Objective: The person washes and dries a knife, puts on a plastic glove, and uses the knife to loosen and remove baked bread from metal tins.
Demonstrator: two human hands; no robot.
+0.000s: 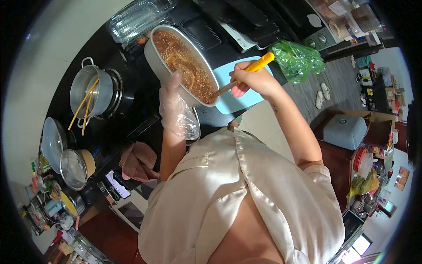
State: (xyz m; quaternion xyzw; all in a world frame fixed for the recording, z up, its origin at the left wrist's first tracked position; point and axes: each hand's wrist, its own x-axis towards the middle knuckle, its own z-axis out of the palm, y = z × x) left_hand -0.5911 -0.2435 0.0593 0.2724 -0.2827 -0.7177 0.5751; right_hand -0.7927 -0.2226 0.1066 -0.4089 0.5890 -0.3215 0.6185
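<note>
My left hand (174, 99), in a clear plastic glove, grips the near side of a deep metal pan (159, 61), its thumb at the rim. The pan looks tilted and contains a brown sauce (176, 55) dotted with sesame seeds, with some strips in it. In my right hand (252, 80) is a utensil with a yellow handle (260, 63). Its shaft slopes down into the right end of the pan, where the sauce hides the tip. A light blue cutting board (237, 99) lies beneath my right hand.
To the left, a pot (94, 90) with chopsticks (89, 103) across it stands on the stove. Clear plastic containers (136, 22) and black trays (200, 33) sit behind the pan. A green plastic bag (296, 61) lies right of the board. A brownish cloth (137, 162) rests near the front edge.
</note>
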